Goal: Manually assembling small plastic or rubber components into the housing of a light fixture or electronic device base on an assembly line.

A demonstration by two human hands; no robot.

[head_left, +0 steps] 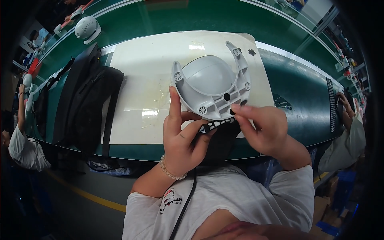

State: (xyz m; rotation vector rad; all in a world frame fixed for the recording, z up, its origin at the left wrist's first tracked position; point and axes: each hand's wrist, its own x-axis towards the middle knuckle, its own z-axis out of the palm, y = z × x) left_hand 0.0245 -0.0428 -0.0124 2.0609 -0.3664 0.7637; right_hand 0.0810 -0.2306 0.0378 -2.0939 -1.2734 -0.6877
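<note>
A white plastic housing (211,76) with a domed middle and a curved, ribbed bracket is held up over the board, its underside facing me. My left hand (182,138) steadies its left edge with the index finger stretched along the rim. Between that hand's thumb and fingers is a black-and-white backing sheet of pads (218,125), bent below the housing. My right hand (264,128) pinches a small round black pad (233,112) against the bracket's near edge. Another round black pad (227,97) sits on the bracket just above.
A cream board (140,80) lies on the green table (296,92). Black fabric bags (88,100) lie at the left. Another white domed unit (87,29) stands at the far left. Two people's arms show at the left and right edges. A black cable (192,196) runs down my front.
</note>
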